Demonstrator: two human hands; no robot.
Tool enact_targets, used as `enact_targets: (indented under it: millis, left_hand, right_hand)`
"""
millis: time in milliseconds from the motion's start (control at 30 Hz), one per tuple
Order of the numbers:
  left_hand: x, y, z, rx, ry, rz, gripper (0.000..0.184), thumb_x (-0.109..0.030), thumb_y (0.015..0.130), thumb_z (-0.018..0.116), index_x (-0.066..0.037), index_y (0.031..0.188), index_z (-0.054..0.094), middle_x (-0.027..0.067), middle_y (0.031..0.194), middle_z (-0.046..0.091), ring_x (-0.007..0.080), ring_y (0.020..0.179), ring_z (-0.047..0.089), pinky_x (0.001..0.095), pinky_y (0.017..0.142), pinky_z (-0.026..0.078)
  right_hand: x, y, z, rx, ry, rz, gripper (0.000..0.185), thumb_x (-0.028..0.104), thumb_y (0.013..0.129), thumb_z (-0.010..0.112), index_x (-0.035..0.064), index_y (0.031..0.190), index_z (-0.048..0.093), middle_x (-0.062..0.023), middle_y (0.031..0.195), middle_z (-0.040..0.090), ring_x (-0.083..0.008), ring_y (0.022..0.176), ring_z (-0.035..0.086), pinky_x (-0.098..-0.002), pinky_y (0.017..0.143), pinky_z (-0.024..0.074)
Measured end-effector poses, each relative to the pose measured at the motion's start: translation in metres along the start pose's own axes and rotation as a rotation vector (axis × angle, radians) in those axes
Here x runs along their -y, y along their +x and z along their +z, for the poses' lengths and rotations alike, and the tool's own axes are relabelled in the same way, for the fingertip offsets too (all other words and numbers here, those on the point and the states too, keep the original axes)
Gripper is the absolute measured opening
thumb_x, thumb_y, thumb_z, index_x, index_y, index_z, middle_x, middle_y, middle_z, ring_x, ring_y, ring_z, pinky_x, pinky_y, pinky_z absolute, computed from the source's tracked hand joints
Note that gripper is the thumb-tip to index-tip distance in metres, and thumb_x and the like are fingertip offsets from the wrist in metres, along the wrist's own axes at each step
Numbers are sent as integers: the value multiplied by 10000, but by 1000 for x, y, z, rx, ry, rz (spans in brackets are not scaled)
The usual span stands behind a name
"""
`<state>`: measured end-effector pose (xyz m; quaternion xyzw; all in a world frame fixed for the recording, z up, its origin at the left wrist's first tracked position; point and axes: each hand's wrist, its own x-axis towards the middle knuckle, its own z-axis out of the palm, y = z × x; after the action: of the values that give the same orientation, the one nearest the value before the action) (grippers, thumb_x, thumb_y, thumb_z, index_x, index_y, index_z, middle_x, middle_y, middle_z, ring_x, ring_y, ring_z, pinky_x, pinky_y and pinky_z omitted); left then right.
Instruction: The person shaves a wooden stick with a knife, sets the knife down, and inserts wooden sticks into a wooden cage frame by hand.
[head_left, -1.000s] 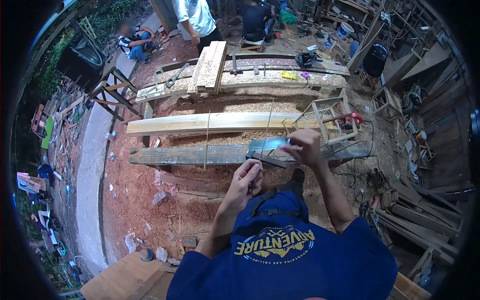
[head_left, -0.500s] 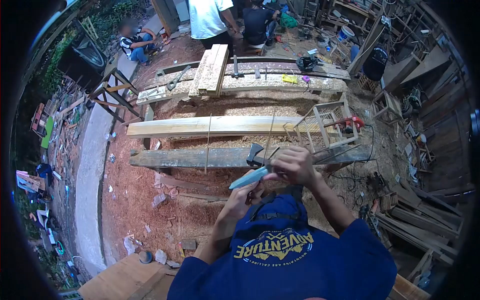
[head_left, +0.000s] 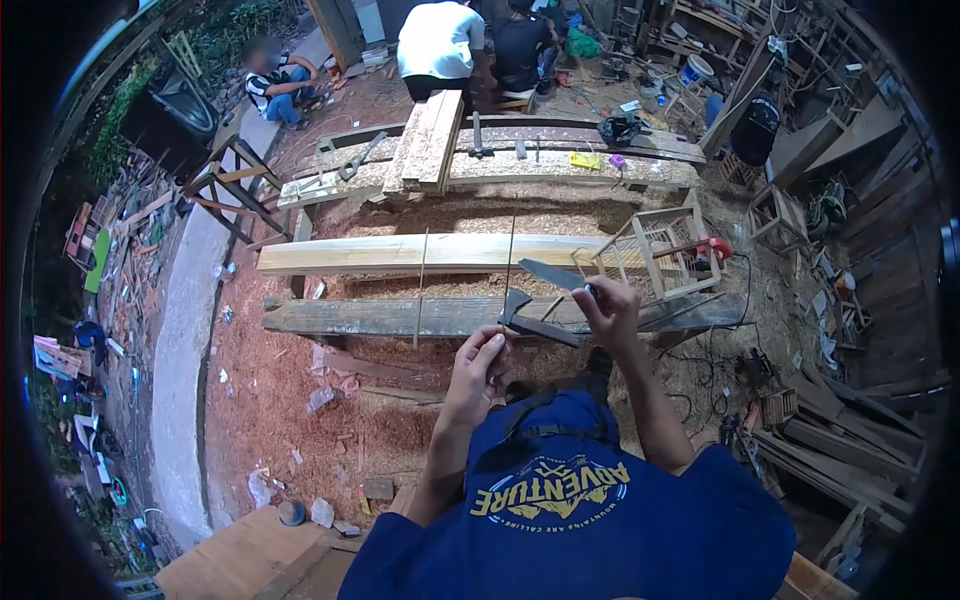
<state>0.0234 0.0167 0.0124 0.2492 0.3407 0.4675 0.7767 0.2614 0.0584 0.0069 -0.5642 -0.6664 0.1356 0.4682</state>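
Grey metal is showing on the knife (head_left: pixel 548 273), which the right hand (head_left: pixel 612 308) is gripping at its handle, fingers closed, with the blade pointing out beyond them. The left hand (head_left: pixel 478 375) is pinching the low end of a thin strip (head_left: pixel 512 250), thumb and finger together, and the strip is rising ahead of that grip. Just beyond the left fingertips, an axe (head_left: pixel 514 303) is lying at the dark beam (head_left: pixel 360 316). The strip is probably feeling light, springy and easily snapped, suiting a low pinch; the knife is looking stiff, its handle offering the safe hold
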Motion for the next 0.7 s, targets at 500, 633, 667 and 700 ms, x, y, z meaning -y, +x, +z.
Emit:
enact_targets:
  millis: [500,633,667,700]
  left_hand:
    - [-4,7,7,-29,263,195,106,-110,984,592,-50,1064,627,-2,862,618,50,667,517,206,568,409]
    - [-4,2,3,-25,219,150,117,-103,974,606,-55,1074,645,0,865,626,49,694,531,196,582,408]
    - [-5,4,1,12,178,141,126,-103,974,605,-54,1083,645,2,870,629,47,703,533,193,583,408]
    - [-8,3,8,-17,162,139,143,-99,974,604,-50,1102,643,6,877,630,46,711,535,194,582,407]
  right_hand:
    - [39,-1,16,273,34,-438,308,331,775,799,40,825,710,-87,598,590,-247,537,592,-357,533,441]
    - [28,22,3,134,-102,-209,337,359,772,797,72,670,653,-65,564,579,-240,529,603,-364,540,470]
    - [30,24,4,147,-56,-308,334,361,769,799,71,679,659,-66,576,593,-237,541,614,-360,542,472]
    - [33,22,5,160,-10,-405,331,362,767,801,71,689,665,-67,588,606,-234,553,624,-357,544,473]
